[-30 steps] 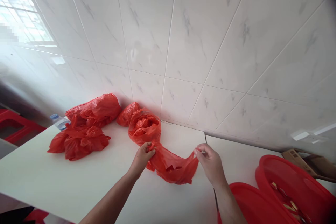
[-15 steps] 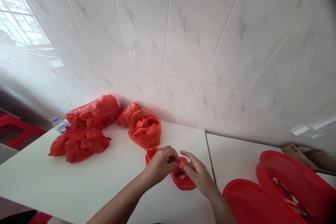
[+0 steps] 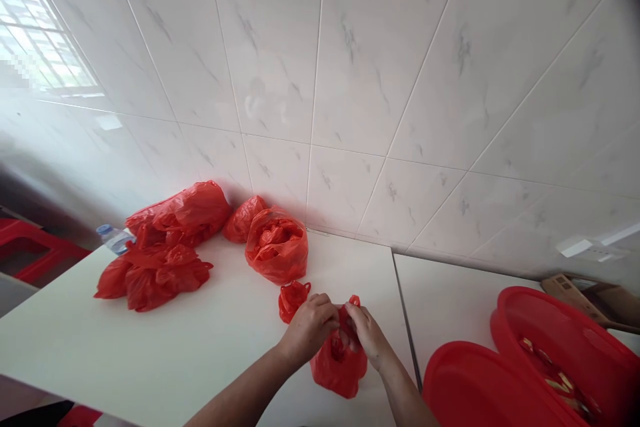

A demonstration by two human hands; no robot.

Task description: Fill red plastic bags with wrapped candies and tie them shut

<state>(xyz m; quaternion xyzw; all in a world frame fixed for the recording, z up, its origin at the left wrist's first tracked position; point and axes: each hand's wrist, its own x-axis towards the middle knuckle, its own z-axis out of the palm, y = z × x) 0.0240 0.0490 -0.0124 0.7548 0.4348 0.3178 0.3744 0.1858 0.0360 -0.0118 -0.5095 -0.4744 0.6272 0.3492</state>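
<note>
Left hand [image 3: 311,325] + right hand [image 3: 369,335]: hold red bag [image 3: 342,377] | carton [image 3: 571,296] marks: illegible

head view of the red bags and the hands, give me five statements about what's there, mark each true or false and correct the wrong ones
1. The left hand and the right hand are at the same red bag. True.
2. Small items lie in the far red basin. True.
3. The far red basin is to the left of both hands. False: it is to their right.
4. The clear bottle has a blue cap. True.
5. The left hand is touching the clear bottle. False: the bottle is well apart from it, off to the left.
</note>
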